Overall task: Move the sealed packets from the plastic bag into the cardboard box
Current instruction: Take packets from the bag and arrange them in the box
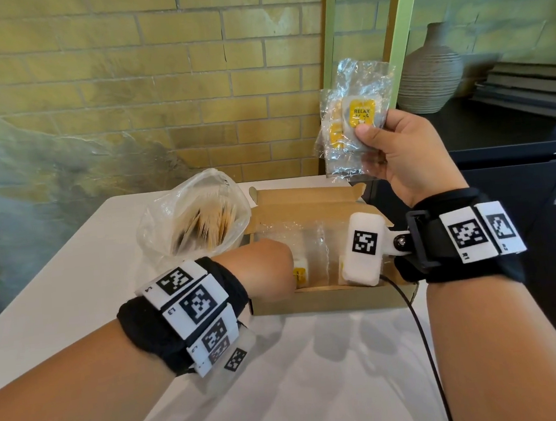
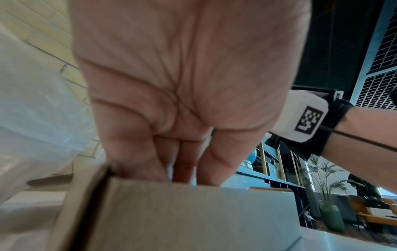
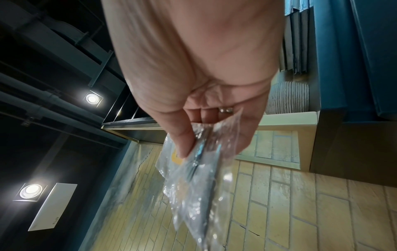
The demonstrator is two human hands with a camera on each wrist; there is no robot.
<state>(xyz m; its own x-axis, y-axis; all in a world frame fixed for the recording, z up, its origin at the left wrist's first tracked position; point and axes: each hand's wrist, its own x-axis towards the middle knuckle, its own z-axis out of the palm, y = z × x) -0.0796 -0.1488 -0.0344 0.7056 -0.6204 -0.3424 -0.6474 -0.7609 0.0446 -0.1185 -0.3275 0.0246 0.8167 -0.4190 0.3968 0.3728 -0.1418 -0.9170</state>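
A few slippery packets (image 1: 353,125) are pinched between thumb and fingers of the right hand (image 1: 407,153), held up well above the box (image 1: 306,204); one could slide out of the fan and drop beside the box if the grip is loosened too early. The left hand (image 1: 265,266) is reached down into the box, its fingers hidden behind the wall, so their state cannot be told; packets already laid inside could be disturbed by it. More packets are seen in the bag (image 1: 195,215), just beside the box. Both are set on a white table (image 1: 321,392) against a yellow brick wall (image 1: 154,69), with a ribbed vase (image 1: 430,73) on a dark cabinet (image 1: 510,167).
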